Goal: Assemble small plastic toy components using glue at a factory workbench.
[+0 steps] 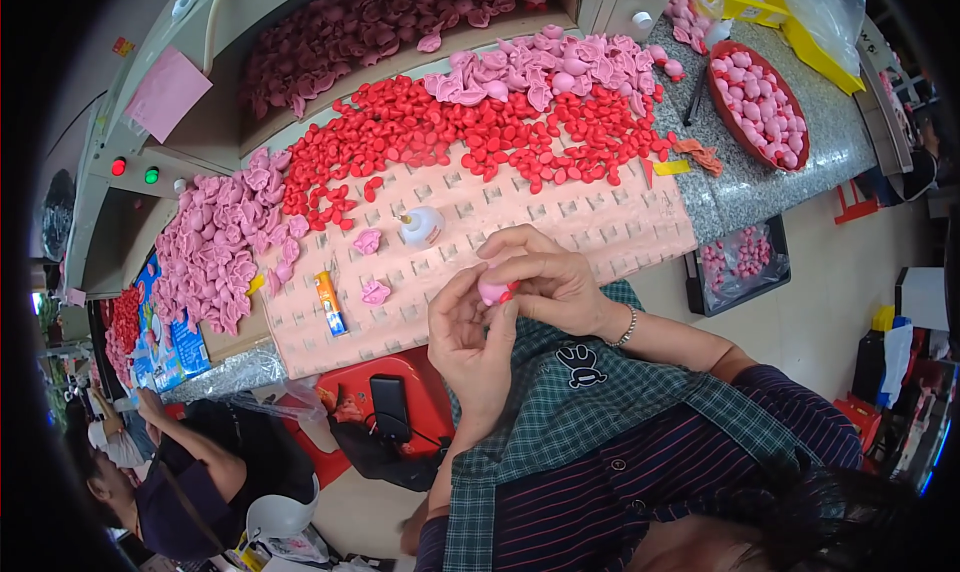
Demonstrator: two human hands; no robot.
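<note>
In front of my chest, both hands hold one small rounded pink piece with a red part [492,291]. My left hand [468,347] curls around it from the left and below, fingers closed. My right hand [548,284], a beaded bracelet on its wrist, pinches it from the right and above. My fingers cover part of the piece. Beyond my hands, a small white bottle with a narrow tip [421,227] stands on the patterned pink table cover [470,237]. Two loose pink pieces [375,292] lie left of my hands, near an orange and blue packet [330,303].
Red oval pieces [400,122] and pink shells [215,237] lie heaped along the table's far side, below a grey cabinet. A red basket of pink pieces [757,107] stands far right; a black tray [740,264] sits lower. Another person [180,472] works at left.
</note>
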